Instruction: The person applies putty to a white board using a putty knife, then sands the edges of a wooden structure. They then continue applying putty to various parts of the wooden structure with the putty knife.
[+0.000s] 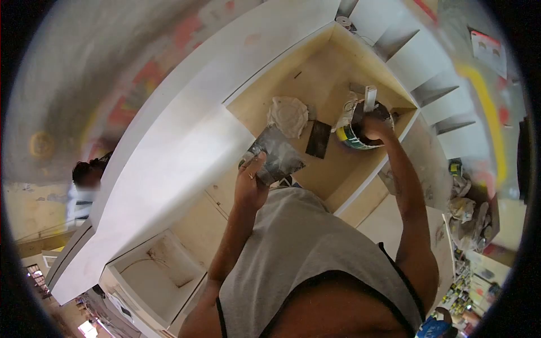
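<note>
My left hand (pixel 252 179) is closed on a flat, dark scraper plate (pixel 282 151) smeared with grey-white material, thumb on top. My right hand (pixel 376 129) reaches down into an open can (pixel 345 133) with a dark inside and a ragged, stained rim. Its fingers are hidden in there, so I cannot see what they hold. A pale flat stick (pixel 369 99) stands up out of the can beside that hand. Between the can and my left hand lie a dark rectangular plate (pixel 319 139) and a crumpled off-white cloth (pixel 288 116).
A shallow wooden box section (pixel 332 53) holds the can and cloth. A long curved white panel (pixel 169 135) runs along the left. White open compartments (pixel 417 59) line the upper right. Another person's head (pixel 90 173) shows beyond the panel. Cluttered material (pixel 468 214) lies at right.
</note>
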Available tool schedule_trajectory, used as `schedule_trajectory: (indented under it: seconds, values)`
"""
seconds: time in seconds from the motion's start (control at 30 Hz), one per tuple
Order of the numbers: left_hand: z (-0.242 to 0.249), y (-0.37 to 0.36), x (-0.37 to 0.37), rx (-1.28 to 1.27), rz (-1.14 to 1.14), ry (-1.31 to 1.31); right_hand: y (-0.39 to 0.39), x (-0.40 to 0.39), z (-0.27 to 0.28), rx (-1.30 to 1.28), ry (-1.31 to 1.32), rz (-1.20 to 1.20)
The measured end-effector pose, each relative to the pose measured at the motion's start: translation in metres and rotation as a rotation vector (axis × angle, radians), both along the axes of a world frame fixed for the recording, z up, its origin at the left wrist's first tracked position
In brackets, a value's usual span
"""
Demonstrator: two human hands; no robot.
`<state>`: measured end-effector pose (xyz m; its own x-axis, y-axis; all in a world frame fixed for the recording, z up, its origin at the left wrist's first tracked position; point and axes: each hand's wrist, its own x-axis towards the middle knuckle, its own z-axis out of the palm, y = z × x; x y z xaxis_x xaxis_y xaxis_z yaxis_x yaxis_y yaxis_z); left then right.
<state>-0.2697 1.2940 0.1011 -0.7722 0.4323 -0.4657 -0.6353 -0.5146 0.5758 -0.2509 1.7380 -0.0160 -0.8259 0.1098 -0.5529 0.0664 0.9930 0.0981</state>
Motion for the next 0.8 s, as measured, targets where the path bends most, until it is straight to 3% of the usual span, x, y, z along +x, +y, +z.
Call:
schedule_trajectory:
  seconds: [0.1, 0.17, 0.23, 0.33, 0.37, 0.43, 0.47, 0.57, 0.67, 0.73, 0.8]
  values:
    - [0.003, 0.004, -0.002, 0.001, -0.031, 0.005, -0.004, 0.033, 0.046, -0.236, 0.34, -0.111]
    - [0.006, 0.007, -0.005, -0.007, -0.063, 0.003, -0.023, 0.051, 0.093, -0.299, 0.406, -0.232]
    - [0.006, 0.009, -0.011, -0.202, -0.061, -0.02, -0.025, 0.066, 0.112, -0.35, 0.474, -0.363]
    - [-0.071, -0.008, -0.054, -0.997, -0.467, 0.502, -0.029, 0.086, 0.123, -0.476, 0.537, -0.637]
    - [-0.085, -0.007, -0.055, -1.004, -0.473, 0.494, -0.027, 0.094, 0.115, -0.482, 0.528, -0.642]
    - [-0.107, -0.008, -0.06, -1.204, -0.469, 0.818, -0.018, 0.102, 0.098, -0.414, 0.676, -0.52]
    - [-0.141, -0.009, -0.058, -1.313, -0.398, 1.062, -0.021, 0.1, 0.102, -0.42, 0.679, -0.521]
    - [-0.168, 0.019, -0.065, -1.498, -0.421, 1.417, -0.031, 0.101, 0.118, -0.497, 0.475, -0.709]
    - [-0.2, 0.061, -0.076, -1.591, -0.522, 1.527, -0.035, 0.101, 0.122, -0.426, 0.537, -0.658]
    - [-0.229, 0.072, -0.06, -1.654, -0.579, 1.505, -0.04, 0.099, 0.129, -0.572, 0.602, -0.656]
    - [-0.256, 0.076, -0.051, -1.696, -0.606, 1.491, -0.042, 0.102, 0.128, -0.551, 0.621, -0.627]
